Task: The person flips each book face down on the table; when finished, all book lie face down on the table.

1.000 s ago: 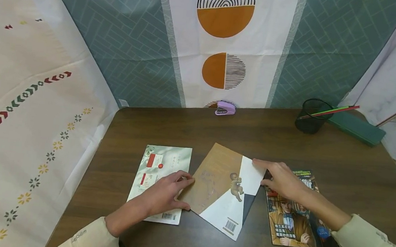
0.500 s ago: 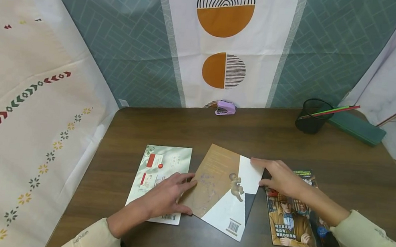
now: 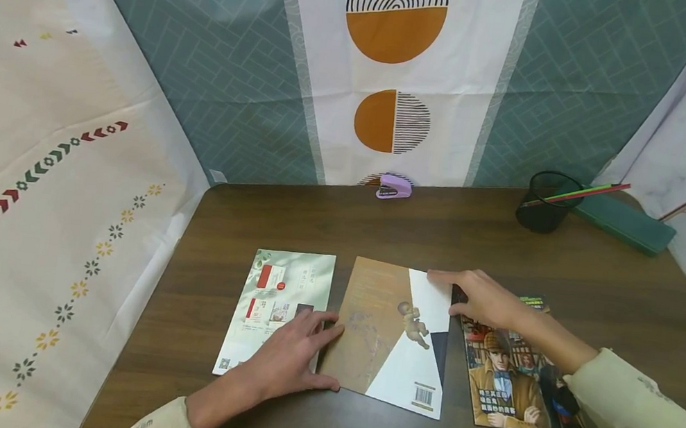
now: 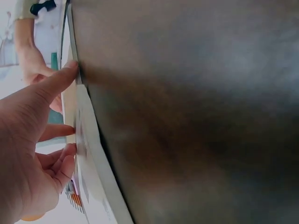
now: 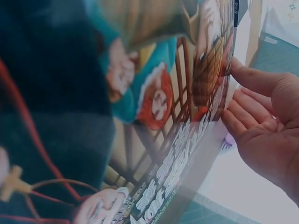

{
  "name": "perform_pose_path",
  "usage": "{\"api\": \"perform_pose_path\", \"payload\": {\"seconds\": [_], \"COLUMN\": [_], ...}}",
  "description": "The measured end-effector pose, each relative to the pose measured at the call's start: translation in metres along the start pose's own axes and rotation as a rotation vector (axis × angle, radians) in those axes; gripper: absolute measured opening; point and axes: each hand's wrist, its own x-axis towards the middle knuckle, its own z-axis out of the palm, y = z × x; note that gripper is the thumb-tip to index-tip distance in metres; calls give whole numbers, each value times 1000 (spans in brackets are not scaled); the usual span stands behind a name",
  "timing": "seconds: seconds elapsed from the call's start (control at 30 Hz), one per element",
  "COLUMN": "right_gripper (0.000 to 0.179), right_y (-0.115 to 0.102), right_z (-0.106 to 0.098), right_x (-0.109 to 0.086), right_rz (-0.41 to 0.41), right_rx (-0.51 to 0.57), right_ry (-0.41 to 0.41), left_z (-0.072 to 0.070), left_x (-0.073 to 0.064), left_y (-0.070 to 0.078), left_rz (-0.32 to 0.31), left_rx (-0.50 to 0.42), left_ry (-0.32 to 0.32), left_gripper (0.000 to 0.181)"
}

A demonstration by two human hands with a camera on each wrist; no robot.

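Between the two hands lies a thin book on the table, its cover tan and white with a small cherub figure and a barcode at the lower right. My left hand grips its left side, thumb at the lower left corner and fingers along the edge. At the upper right corner, my right hand holds the book with thumb and forefinger. Left of it is a pale green booklet, partly under the left hand. A magazine with a man in a brown coat lies under the right forearm.
At the table's back edge sits a small purple stapler. A black mesh pen cup with pencils stands at the back right beside a dark green box. Patterned cloths hang around the table.
The book has turned clockwise between both hands, and its sides now stand straighter. Its lower right corner swung right. The view has shifted slightly.
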Motion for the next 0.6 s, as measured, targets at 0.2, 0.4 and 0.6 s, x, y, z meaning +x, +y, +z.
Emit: {"api": "perform_pose_path", "payload": {"seconds": [0.2, 0.4, 0.6], "right_gripper": [70, 71, 71], "right_y": [3, 6, 7], "right_z": [-2, -2, -5], "right_x": [6, 13, 15], "right_rz": [-52, -63, -57], "right_rx": [-6, 10, 19], "right_ry": [-31, -68, -89], "left_z": [3, 3, 4], "left_x": [-7, -12, -13], "left_y": [-1, -4, -8], "left_rz": [45, 76, 90], "left_rx": [3, -5, -40], "left_ry": [24, 16, 3], "left_gripper": [93, 93, 92]}}
